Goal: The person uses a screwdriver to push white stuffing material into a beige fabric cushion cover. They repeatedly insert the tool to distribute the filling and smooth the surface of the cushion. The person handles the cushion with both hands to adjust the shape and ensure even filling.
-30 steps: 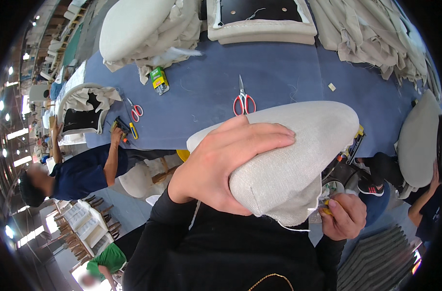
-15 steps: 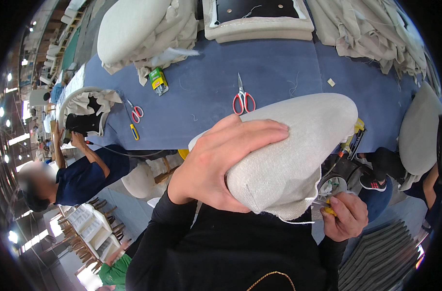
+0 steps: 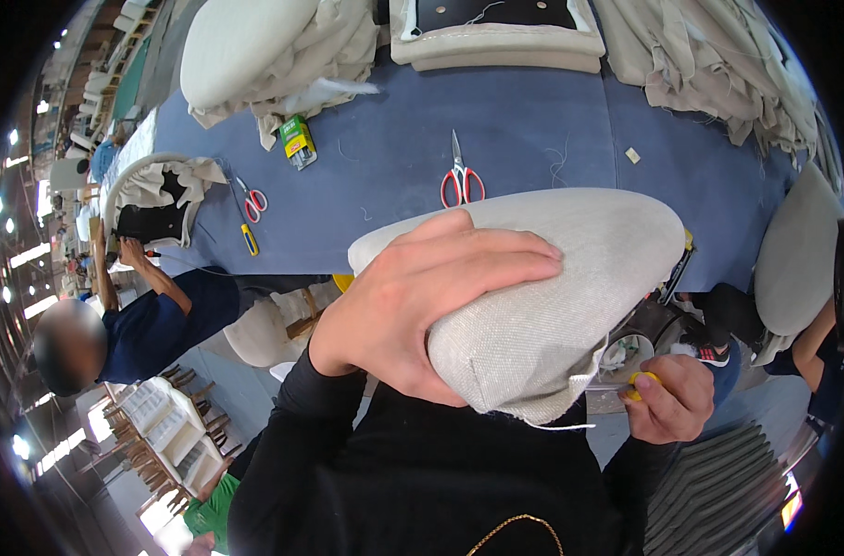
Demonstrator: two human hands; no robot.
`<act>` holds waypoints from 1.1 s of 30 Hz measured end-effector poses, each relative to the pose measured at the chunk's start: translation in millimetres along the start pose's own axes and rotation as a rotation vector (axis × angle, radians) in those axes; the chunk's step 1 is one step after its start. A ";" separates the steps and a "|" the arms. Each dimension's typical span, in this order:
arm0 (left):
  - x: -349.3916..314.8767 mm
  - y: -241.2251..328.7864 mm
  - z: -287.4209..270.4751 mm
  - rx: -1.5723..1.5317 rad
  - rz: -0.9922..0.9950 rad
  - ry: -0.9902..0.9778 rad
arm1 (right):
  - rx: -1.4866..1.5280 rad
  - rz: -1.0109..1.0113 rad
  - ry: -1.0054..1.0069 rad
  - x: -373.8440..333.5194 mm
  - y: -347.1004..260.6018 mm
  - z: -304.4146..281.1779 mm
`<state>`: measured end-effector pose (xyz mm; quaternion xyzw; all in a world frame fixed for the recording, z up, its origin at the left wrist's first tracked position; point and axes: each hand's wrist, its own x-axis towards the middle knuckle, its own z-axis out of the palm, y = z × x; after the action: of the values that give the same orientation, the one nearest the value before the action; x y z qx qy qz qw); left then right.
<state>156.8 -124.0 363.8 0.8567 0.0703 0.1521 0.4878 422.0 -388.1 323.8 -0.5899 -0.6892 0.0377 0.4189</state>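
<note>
A padded seat cushion point(image 3: 570, 278) in light beige fabric is tilted up in front of my body, over the near edge of the table. My left hand point(image 3: 422, 296) grips its near left corner, fingers spread across the cloth and thumb underneath. My right hand point(image 3: 672, 403) is closed around the yellow handle of a screwdriver-like tool point(image 3: 636, 385). Its thin metal shaft points left to the cushion's loose fabric edge; the tip is hidden there. A white cord end point(image 3: 566, 427) hangs from that edge. Red-handled scissors point(image 3: 461, 181) lie just beyond the cushion.
On the blue table point(image 3: 394, 130) lie a green-yellow box point(image 3: 298, 144), more scissors point(image 3: 252, 200) and a yellow-handled tool point(image 3: 249, 239). Fabric-covered pieces point(image 3: 255, 56) are heaped at the back. A co-worker point(image 3: 172, 315) handles a seat at left. A bucket point(image 3: 629, 352) stands below, right.
My right hand has shifted right, away from the cushion, and more of the tool's shaft shows. The cushion has tipped slightly, with my left hand still on it. The co-worker's hands have moved lower.
</note>
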 end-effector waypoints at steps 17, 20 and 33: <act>33.5 -7.7 27.7 0.021 0.195 0.347 | 0.970 0.967 0.784 -84.4 57.5 34.4; 56.7 2.4 25.3 0.030 0.234 0.213 | 1.253 0.860 0.802 -33.5 46.9 29.9; 107.5 -8.9 31.3 -0.252 0.391 -0.024 | 1.097 0.739 0.672 62.5 45.9 49.3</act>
<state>268.8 -116.0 361.9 0.7882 -0.1221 0.2411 0.5529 430.1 -299.7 300.2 -0.4693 -0.1625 0.3326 0.8017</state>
